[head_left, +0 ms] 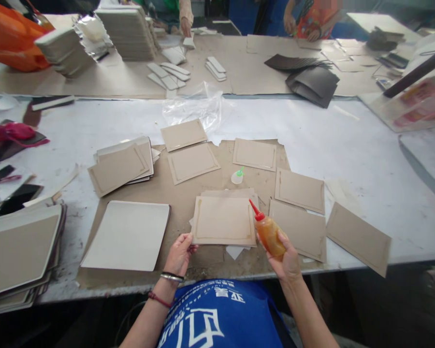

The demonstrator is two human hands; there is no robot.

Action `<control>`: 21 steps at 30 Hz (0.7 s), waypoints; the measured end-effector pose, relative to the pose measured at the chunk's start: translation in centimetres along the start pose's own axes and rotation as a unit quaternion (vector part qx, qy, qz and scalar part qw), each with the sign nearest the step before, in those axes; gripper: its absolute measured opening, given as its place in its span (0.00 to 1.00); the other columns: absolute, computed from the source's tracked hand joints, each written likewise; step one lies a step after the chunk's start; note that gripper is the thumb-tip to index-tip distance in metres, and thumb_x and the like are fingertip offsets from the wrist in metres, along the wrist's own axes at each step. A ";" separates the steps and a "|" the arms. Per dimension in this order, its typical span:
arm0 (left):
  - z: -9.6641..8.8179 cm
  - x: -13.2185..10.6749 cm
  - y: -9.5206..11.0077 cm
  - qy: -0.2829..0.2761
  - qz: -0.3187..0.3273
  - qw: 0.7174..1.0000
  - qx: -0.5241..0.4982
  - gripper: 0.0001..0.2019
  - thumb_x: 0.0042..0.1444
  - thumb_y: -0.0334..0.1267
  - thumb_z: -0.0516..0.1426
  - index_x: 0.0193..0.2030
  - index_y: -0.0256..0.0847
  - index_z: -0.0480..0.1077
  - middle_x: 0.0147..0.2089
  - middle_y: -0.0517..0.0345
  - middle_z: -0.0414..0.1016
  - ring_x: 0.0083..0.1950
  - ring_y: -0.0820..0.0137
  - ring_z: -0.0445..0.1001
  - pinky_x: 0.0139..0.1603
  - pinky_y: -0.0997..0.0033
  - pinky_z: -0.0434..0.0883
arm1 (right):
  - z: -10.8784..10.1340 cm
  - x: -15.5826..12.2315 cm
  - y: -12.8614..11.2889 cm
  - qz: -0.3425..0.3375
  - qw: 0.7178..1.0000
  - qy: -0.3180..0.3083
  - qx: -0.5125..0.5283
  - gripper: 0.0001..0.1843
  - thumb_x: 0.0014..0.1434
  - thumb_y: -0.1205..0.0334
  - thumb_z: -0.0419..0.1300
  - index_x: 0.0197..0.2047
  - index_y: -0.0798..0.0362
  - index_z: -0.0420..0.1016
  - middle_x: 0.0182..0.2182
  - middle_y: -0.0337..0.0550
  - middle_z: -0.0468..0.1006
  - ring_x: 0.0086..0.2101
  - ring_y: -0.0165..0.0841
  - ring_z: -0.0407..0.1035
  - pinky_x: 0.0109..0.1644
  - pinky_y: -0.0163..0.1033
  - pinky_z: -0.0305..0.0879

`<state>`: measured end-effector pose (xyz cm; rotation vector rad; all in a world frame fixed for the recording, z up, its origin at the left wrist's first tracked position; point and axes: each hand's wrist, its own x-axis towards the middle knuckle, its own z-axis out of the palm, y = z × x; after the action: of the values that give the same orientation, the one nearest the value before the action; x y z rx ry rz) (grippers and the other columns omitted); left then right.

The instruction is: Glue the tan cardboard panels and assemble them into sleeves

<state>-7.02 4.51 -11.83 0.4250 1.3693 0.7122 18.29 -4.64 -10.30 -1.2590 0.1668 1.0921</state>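
My left hand [181,252] pinches the lower left corner of a tan cardboard sheet [223,220], which has a line of glue near its edges. The sheet lies on a small pile in front of me. In my right hand [285,256] is a glue bottle [270,236] of amber liquid with a red nozzle, tilted up to the left beside the sheet's right edge. Just beyond the pile is a small white bottle with a green tip [237,177]. Left of my left hand lies a large pale board [128,236].
More glue-lined sheets [300,190] lie around to the right and beyond. Stacked boards [20,246] stand at the left edge. A clear plastic bag [194,108] lies farther back. Across the table, one person's hand [186,26] and another person's hands [313,35] handle pieces.
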 end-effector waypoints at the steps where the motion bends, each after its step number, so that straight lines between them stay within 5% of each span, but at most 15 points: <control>1: -0.2 0.0 0.0 -0.004 -0.002 1.000 0.002 0.21 0.31 0.47 0.65 0.29 0.35 0.67 0.25 0.62 0.70 0.24 0.78 0.67 0.25 0.78 0.64 | 0.1 -0.1 0.0 0.000 1.000 0.001 0.002 0.14 0.47 0.58 0.62 0.38 0.49 0.70 0.37 0.39 0.76 0.41 0.38 0.71 0.47 0.47 0.68; 9: -1.1 -0.3 -0.2 -0.054 -0.011 0.996 0.077 0.17 0.35 0.41 0.63 0.32 0.33 0.70 0.28 0.55 0.74 0.28 0.74 0.69 0.29 0.75 0.65 | 0.2 -0.2 0.9 -0.001 1.000 -0.007 -0.013 0.15 0.46 0.57 0.63 0.39 0.49 0.71 0.37 0.40 0.77 0.42 0.40 0.70 0.46 0.49 0.69; 21: -0.7 0.3 -0.8 -0.001 0.042 0.986 0.160 0.13 0.37 0.44 0.60 0.24 0.37 0.64 0.19 0.65 0.65 0.21 0.76 0.65 0.22 0.78 0.59 | -1.0 1.0 1.4 -0.018 1.000 0.002 0.005 0.13 0.46 0.58 0.64 0.36 0.48 0.69 0.33 0.33 0.75 0.35 0.32 0.71 0.36 0.37 0.71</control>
<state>-7.56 4.01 -12.74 0.7408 1.4759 0.5594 18.18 -5.05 -12.24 -1.2521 0.1520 1.0567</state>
